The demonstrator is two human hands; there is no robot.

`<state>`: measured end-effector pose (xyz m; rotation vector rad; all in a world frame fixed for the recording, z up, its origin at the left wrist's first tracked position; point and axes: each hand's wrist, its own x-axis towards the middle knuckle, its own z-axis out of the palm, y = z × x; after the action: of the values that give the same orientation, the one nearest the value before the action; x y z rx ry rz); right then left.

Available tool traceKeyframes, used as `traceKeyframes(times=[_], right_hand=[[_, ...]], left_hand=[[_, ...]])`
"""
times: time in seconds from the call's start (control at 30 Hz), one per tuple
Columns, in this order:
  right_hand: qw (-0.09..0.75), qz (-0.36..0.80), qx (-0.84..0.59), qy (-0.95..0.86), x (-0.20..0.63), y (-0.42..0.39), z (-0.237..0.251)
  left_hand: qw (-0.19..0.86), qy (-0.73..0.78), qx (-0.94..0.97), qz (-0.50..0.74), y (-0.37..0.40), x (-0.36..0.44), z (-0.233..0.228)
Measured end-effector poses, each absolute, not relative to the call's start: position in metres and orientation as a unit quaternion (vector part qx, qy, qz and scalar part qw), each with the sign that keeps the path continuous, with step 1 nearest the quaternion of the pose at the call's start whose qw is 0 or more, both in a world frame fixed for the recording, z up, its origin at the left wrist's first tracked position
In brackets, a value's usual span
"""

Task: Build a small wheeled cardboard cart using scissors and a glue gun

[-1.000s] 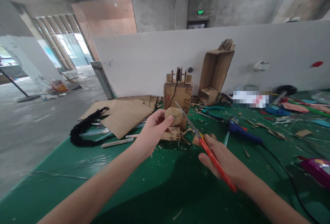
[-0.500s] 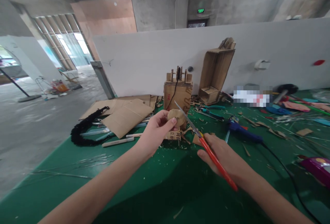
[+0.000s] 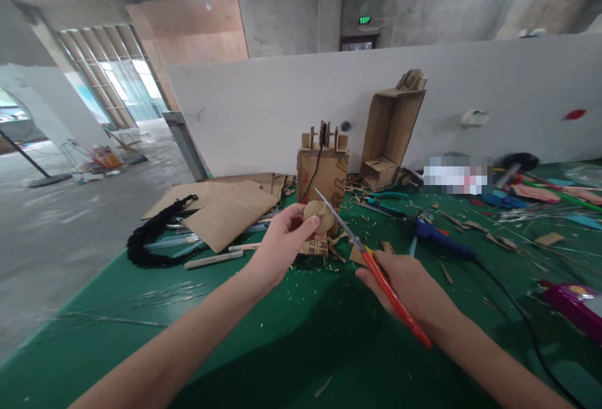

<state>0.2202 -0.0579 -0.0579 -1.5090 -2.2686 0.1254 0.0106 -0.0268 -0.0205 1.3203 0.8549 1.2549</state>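
"Where is the cardboard disc (image 3: 324, 216)?"

"Up in the left hand (image 3: 282, 243), pinched between thumb and fingers, in front of the upright cardboard box (image 3: 332, 170)."

"And the right hand (image 3: 409, 283)?"

"Its fingers curl around the red handles of the scissors (image 3: 371, 261), above the green table (image 3: 263, 346). The blades reach the disc's right side; whether they touch it, I can't quite tell."

"Anything near that hand?"

"A blue glue gun (image 3: 442, 239), lying further right."
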Motion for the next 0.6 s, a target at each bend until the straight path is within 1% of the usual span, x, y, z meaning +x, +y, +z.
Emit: traceKeyframes(times=[0.23,0.47,0.6], right_hand=[[0.281,0.006,-0.506,-0.815,0.218,-0.059,-0.059],[0.291,0.109,-0.502,-0.807,0.217,-0.057,-0.056],[0.268,0.144,-0.473,-0.827,0.221,-0.056,-0.056]], left_hand=[[0.535,0.368,0.564,0.510,-0.027,0.011,-0.023],[0.551,0.369,0.539,0.519,-0.028,0.011,-0.020],[0.550,0.376,0.542,0.512,-0.028,0.009,-0.014]])
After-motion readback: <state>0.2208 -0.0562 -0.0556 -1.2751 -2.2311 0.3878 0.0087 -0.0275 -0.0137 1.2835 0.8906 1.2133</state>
